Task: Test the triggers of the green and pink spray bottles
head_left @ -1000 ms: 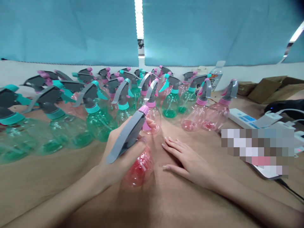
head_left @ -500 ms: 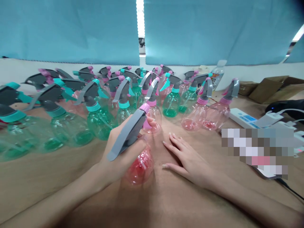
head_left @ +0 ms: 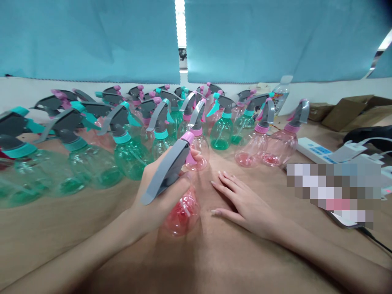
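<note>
Bg: blue curtain (head_left: 92, 41) up top, 10 to 2 o'clock, bright gap (head_left: 180, 24) approx 12; white ledge (head_left: 18, 90) below it. Brown table (head_left: 107, 269) in front.

L hand (head_left: 162, 204), approx 7 o'clock, is clamped round upper part of pink spray btl (head_left: 182, 216); index fingertip shows by its pink trigger. Btl leans, grey head w/ pink nozzle aimed approx 1 o'clock; can't tell for sure if base touches table.

R hand (head_left: 249, 204), btwn 4 & 5, lies palm down on table, fingers apart, thumb out toward 9.

Just beyond held btl: another pink btl (head_left: 199, 149), upright. Green btls (head_left: 131, 159) w/ teal collars at approx 9; mixed pink/green rows behind, 10 to 1. Pair of pink btls (head_left: 248, 155) at approx 3, near R hand.

Further R: clear plastic btl (head_left: 280, 96) w/ label at 2, brown cardboard (head_left: 346, 114) btwn 2 & 3, pwr strip (head_left: 317, 151) w/ plugs at 3, flat white-edged item (head_left: 344, 219) btwn 3 & 4, mostly pixelated.
</note>
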{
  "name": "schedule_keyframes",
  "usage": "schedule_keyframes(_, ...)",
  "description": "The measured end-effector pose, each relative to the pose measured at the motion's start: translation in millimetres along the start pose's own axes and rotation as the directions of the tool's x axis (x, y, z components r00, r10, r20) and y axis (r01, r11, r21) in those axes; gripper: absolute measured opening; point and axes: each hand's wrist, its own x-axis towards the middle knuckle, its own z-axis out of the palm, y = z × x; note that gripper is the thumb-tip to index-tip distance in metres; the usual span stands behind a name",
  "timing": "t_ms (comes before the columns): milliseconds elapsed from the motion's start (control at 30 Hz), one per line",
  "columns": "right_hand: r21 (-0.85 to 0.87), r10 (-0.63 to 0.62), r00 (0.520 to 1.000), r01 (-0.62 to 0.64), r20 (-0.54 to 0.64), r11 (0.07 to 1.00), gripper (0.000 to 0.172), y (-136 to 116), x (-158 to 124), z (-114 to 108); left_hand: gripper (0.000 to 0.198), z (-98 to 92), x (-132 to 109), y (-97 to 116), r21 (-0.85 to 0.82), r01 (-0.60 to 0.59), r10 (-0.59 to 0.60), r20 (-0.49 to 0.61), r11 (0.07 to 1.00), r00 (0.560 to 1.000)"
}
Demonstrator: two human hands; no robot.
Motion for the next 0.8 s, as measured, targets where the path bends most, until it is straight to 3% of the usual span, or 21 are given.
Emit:
schedule_keyframes(300, 0.007, -0.003, 1.0, 0.003, -0.013, 1.0, 0.076, 1.0, -0.9, -0.6, 0.016, -1.7, 2.9, 2.6, 0.001, -0.025, 0.025, 0.023, 1.0, 0.999)
schedule_keyframes(533, -0.029, 0.011, 1.0, -0.01, 0.027, 1.0, 0.078, 0.3, 0.0, -2.0, 0.008, -0.6, -1.4, 0.3, 0.061, -0.026, 0.025, 0.005, 0.998, 1.0)
schedule_keyframes(800, -0.011, -0.016, 1.0, 0.015, -0.019, 1.0, 0.073, 4.8, -2.2, 2.6, 0.009, -1.6, 0.6, 3.6, 0.09, -0.044, 0.044, 0.007, 0.995, 0.999)
